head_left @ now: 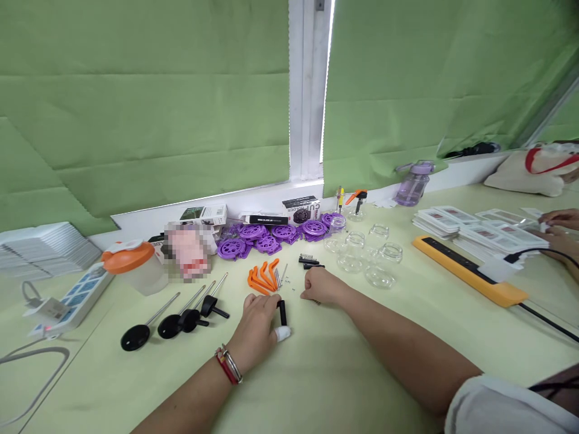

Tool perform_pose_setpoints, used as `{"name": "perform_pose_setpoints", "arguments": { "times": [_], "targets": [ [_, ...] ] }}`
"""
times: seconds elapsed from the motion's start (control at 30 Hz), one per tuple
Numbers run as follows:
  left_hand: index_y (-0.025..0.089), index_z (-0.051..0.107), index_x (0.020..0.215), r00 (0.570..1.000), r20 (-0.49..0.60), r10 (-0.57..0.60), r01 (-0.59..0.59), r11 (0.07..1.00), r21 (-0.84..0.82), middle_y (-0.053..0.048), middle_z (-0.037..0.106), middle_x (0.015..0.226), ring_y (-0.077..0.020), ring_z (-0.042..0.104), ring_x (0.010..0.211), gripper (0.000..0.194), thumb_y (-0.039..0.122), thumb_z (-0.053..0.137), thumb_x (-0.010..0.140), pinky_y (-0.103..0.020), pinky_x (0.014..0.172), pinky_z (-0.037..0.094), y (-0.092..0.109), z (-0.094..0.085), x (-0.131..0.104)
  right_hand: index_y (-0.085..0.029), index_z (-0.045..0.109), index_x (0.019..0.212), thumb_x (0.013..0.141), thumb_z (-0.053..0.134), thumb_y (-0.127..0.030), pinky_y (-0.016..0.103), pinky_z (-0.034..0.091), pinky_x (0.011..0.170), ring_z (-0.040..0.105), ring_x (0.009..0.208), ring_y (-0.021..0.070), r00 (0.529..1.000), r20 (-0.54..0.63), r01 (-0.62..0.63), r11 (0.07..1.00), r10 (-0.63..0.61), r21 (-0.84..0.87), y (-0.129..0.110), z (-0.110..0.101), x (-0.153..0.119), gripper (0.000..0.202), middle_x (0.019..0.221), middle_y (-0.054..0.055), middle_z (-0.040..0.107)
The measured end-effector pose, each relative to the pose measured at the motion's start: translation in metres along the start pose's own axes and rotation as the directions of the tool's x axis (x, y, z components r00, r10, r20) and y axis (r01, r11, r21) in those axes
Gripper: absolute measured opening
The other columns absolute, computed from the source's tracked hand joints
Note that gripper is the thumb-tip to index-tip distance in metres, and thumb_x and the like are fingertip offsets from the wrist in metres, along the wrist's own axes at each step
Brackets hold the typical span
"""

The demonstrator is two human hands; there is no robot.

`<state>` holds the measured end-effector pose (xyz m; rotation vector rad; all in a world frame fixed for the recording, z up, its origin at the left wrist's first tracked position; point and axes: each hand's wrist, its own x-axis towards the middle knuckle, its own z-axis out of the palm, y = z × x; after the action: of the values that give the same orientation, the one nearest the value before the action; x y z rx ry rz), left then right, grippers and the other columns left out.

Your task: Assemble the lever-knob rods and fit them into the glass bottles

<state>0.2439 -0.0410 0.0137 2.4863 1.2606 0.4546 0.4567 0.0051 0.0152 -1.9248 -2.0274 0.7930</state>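
My left hand (259, 322) holds a short black tube (283, 313) upright between its fingers and a white-wrapped thumb. Just behind it lie several orange levers (262, 277), along with thin metal pins and tiny loose parts. My right hand (320, 286) is closed low at the table, fingertips down, beside a small dark coil that is mostly hidden; whether it is gripped I cannot tell. Springs (307, 257) and small black parts (312, 265) sit right behind that hand. To the left lie several black round pieces with metal rods (169, 326).
Purple wheel-like parts (268, 243) and boxes (301, 208) line the back. Clear glass jars (381, 274) stand to the right. Beyond them are an orange power strip (470, 271), stacked cards (484, 232) and another person's hands (561, 220). An orange-lidded cup (136, 268) stands left.
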Motion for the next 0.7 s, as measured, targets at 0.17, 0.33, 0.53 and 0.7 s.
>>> {"name": "perform_pose_setpoints", "arguments": {
  "times": [0.17,0.33,0.53,0.7],
  "targets": [
    [0.02,0.053,0.098,1.0,-0.012,0.024,-0.024,1.0,-0.008,-0.005,0.06,0.094,-0.021,0.05,0.089,0.02,0.022,0.055,0.077,-0.037,0.088,0.031,0.001,0.001,0.001,-0.015,0.058,0.053,0.064,0.065,-0.012,0.021,0.036,0.049,0.06,0.062,0.0156,1.0,-0.005,0.031,0.999,-0.031,0.012,0.0,0.001,0.0,0.013,0.065,0.006,0.064],
    [0.019,0.054,0.094,1.0,-0.016,0.018,-0.018,1.0,-0.001,-0.006,0.06,0.092,-0.0218,0.051,0.087,0.015,0.019,0.049,0.08,-0.041,0.09,0.032,0.004,0.001,0.001,-0.014,0.061,0.063,0.064,0.061,-0.008,0.02,0.033,0.048,0.058,0.059,0.014,0.998,-0.036,0.044,0.999,-0.044,0.007,-0.005,0.012,-0.004,0.005,0.066,0.006,0.064],
    [0.019,0.053,0.107,0.999,-0.026,0.042,-0.043,0.998,-0.049,-0.011,0.056,0.108,-0.0241,0.05,0.099,0.025,0.025,0.04,0.087,-0.039,0.088,0.037,0.017,0.003,0.0,-0.014,0.06,0.061,0.064,0.058,-0.007,0.02,0.032,0.049,0.056,0.061,0.0137,0.995,-0.065,0.082,0.997,-0.081,0.001,-0.011,0.018,-0.003,0.007,0.067,0.006,0.064],
    [0.019,0.051,0.104,0.994,0.081,-0.071,0.073,0.997,-0.018,-0.01,0.057,0.097,-0.0223,0.054,0.083,0.031,0.042,0.043,0.085,-0.032,0.07,0.041,0.032,0.016,0.004,-0.014,0.061,0.063,0.066,0.055,-0.009,0.019,0.034,0.046,0.056,0.052,0.0119,0.996,-0.022,0.082,0.995,-0.081,0.063,-0.007,0.017,0.0,0.008,0.057,0.004,0.062]
  ]
}}
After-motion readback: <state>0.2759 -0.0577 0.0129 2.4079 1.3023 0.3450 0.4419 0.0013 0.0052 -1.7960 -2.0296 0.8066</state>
